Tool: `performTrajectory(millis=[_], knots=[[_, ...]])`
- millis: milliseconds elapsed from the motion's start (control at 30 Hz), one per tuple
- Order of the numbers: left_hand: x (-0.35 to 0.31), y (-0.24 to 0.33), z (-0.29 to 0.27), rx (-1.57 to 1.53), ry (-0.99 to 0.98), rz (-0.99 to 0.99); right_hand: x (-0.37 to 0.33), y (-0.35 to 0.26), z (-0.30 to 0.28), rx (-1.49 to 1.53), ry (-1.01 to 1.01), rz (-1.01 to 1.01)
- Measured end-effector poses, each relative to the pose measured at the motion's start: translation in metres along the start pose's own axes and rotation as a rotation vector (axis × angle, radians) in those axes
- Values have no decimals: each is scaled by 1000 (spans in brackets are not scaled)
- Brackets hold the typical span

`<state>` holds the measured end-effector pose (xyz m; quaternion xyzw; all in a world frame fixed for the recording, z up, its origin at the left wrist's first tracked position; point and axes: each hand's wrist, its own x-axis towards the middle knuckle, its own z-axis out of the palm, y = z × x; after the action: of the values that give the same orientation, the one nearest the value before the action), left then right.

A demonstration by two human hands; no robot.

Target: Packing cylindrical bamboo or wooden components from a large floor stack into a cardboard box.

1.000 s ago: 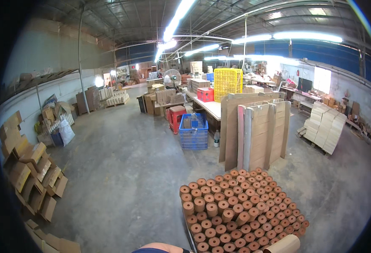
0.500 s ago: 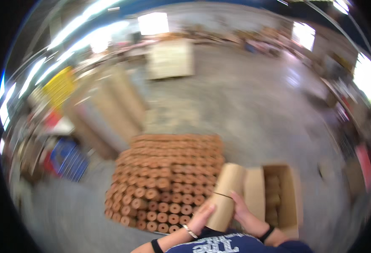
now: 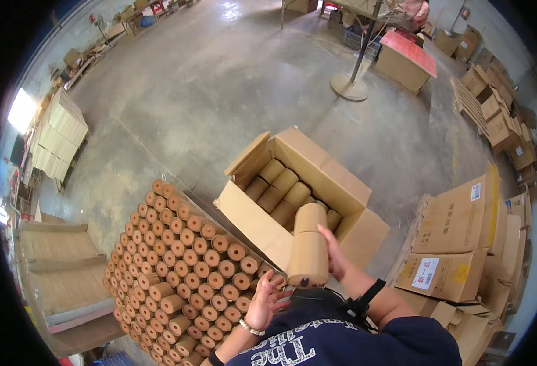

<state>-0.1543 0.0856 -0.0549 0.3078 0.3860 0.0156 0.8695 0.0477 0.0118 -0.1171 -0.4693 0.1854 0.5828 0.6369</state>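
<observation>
Looking down past a dark shirt, two bare hands are apart above a grey floor. The right hand is curled round the side of a pair of brown cylinders, set end to end with a seam between them, in front of the near edge of an open carton where similar cylinders lie on their sides. The left hand, fingers spread, holds nothing, near the pair's lower end and beside a large stack of cylinders with holed ends. One hand alone may let the pieces part at the seam; a left palm under the lower end would likely steady them. Carrying both in line, clear of the near flap, should spare the ends from knocks.
</observation>
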Motion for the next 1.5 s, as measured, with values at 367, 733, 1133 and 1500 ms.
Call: performTrajectory(millis=[367, 733, 1133, 1500], knots=[[51, -59, -76, -228, 369, -129, 193, -34, -86, 88, 190, 128], [80, -145, -115, -370, 746, -298, 320, 23, -121, -371, 835, -203], [101, -182, -129, -487, 736, -397, 358, 35, -174, -402, 550, 40], [51, -215, -214, -646, 968, 3, 266, -97, -50, -1268, 610, -250]])
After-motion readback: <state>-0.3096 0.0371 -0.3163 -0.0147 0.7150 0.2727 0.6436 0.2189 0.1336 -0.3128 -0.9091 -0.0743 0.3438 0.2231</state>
